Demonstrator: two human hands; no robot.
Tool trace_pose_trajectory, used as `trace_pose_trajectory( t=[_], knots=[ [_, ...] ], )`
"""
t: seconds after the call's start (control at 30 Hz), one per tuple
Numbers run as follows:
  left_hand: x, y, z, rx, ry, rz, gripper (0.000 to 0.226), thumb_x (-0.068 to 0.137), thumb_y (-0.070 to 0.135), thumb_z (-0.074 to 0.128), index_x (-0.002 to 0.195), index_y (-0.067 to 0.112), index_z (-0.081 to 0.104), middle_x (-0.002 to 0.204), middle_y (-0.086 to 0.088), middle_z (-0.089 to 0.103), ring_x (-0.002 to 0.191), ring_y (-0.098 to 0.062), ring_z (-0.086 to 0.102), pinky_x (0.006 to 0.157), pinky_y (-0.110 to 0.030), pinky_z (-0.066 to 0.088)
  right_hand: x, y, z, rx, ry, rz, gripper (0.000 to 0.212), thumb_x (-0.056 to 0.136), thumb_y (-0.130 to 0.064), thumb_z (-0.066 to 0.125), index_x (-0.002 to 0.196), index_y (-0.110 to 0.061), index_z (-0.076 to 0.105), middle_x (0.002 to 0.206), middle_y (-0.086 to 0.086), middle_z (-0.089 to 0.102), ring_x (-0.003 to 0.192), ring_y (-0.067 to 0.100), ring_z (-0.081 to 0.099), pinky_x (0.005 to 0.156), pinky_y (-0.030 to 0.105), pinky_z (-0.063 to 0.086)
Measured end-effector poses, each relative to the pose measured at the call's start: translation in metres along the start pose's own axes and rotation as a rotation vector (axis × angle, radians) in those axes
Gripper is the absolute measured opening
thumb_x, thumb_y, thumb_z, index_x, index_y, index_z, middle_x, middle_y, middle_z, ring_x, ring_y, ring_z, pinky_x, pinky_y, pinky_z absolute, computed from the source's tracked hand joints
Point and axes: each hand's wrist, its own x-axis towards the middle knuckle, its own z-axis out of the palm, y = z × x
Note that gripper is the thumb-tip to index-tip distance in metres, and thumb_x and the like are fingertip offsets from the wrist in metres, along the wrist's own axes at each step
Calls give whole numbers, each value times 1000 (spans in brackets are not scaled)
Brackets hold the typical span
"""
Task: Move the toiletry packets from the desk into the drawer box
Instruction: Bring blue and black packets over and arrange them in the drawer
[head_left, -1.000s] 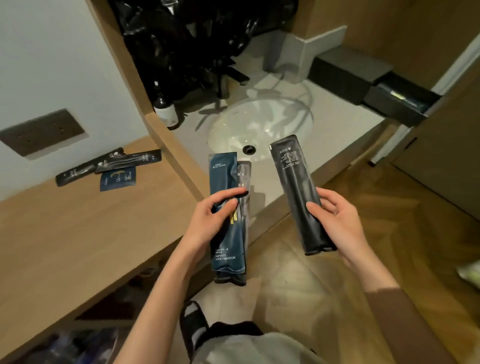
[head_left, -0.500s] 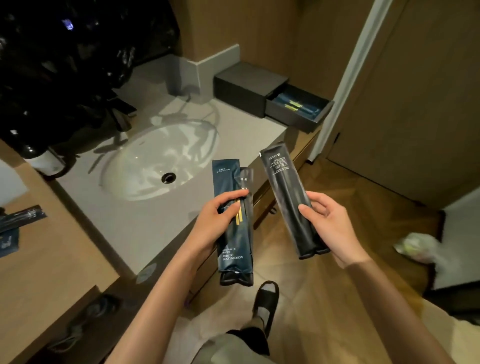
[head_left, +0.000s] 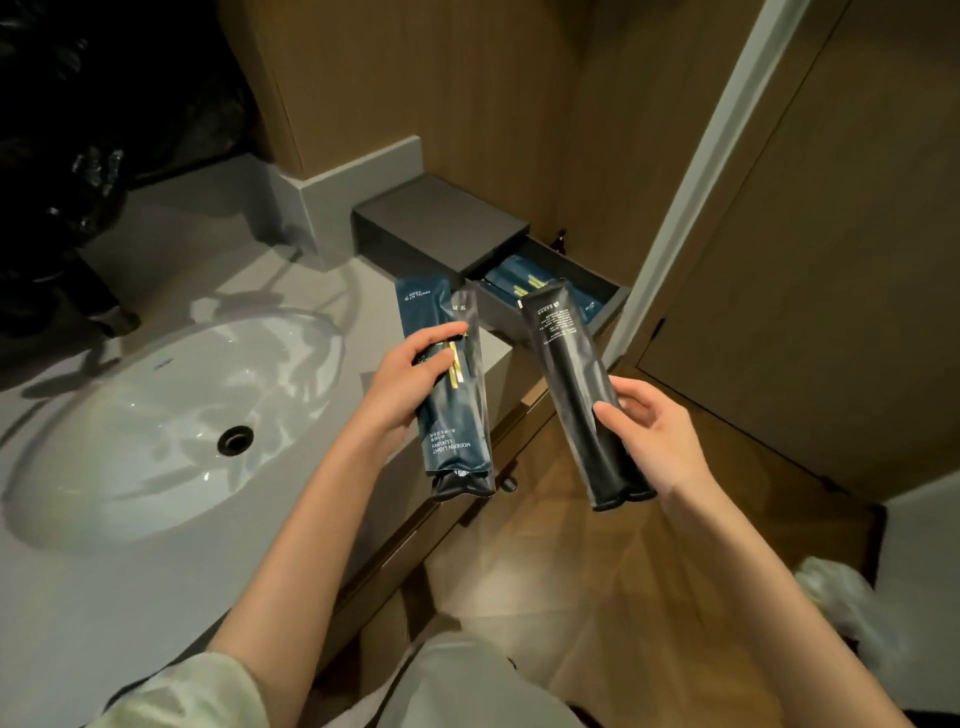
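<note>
My left hand grips two stacked long packets, a dark blue packet with gold marks in front and a black one behind it. My right hand holds a single long black packet, tilted with its top toward the drawer. The dark grey drawer box sits on the counter's far right corner. Its drawer is pulled out and holds several blue packets. Both held packets hover just in front of the drawer, the black one overlapping its front edge.
A white oval sink fills the grey counter at left. Black plastic bags pile at the back left. A wood-panelled wall and door stand right of the drawer. A pale crumpled bag lies on the wooden floor.
The view has swung right, away from the wooden desk, and closer to the counter. Both hands with their packets have come up close to the open drawer.
</note>
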Motion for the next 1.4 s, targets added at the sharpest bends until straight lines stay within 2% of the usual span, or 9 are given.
trace_pose_trajectory(
  t=[0.17,0.4,0.6,0.77,0.93,1.1,1.23,1.3,1.4],
  knots=[
    [59,11,14,-9,105,6,33,95,7,51,113,29,66,121,1,62,98,-11,62,79,-26,53,78,-11,-14,40,-61,6,34,92,-22,60,126,-22,59,116,0,64,102,15,63,84,33,55],
    [148,23,30,-8,272,-12,34,93,6,51,113,29,65,122,-3,62,94,-15,64,75,-25,53,208,-28,-21,76,-165,-73,30,93,-17,59,123,-19,60,113,-5,65,90,-1,60,58,7,45],
    [218,31,46,62,480,-32,42,92,1,53,127,23,59,132,0,54,106,-10,56,73,-9,46,314,-46,-10,70,-416,-99,39,94,-11,57,132,-17,55,119,-1,65,103,9,62,73,16,51],
    [261,32,48,11,634,-109,44,91,1,56,129,24,58,129,-7,56,106,-19,56,79,-20,48,388,-54,17,-2,-565,-143,46,91,-3,58,136,-8,51,124,8,65,111,16,62,101,31,48],
    [288,33,45,-37,758,-116,45,91,-1,55,129,22,57,127,-8,57,102,-19,57,74,-18,49,439,-58,57,-94,-617,-229,42,87,-12,64,127,-23,58,116,1,69,110,18,64,103,45,46],
    [306,31,38,-81,823,-114,44,91,0,56,128,21,58,126,-9,57,103,-20,58,78,-22,52,458,-64,84,-102,-600,-269,34,90,-10,62,119,-26,60,116,2,68,107,16,63,99,42,50],
    [313,27,33,-79,828,-108,43,92,2,56,130,22,56,127,-4,56,107,-16,55,63,-6,48,465,-59,96,-246,-553,-394,31,89,-13,64,119,-19,62,109,3,68,98,14,63,88,22,45],
    [314,23,31,-69,820,-104,43,92,4,57,131,23,55,130,-3,55,113,-16,54,74,-10,50,467,-58,101,-327,-532,-460,27,89,-17,65,115,-18,65,106,2,69,95,14,63,84,21,43],
    [315,17,29,-56,811,-76,44,92,6,57,132,25,53,136,-6,53,123,-22,52,102,-38,47,468,-61,107,-484,-494,-591,21,89,-21,63,109,-20,68,116,2,65,111,23,55,95,35,42]
  ],
)
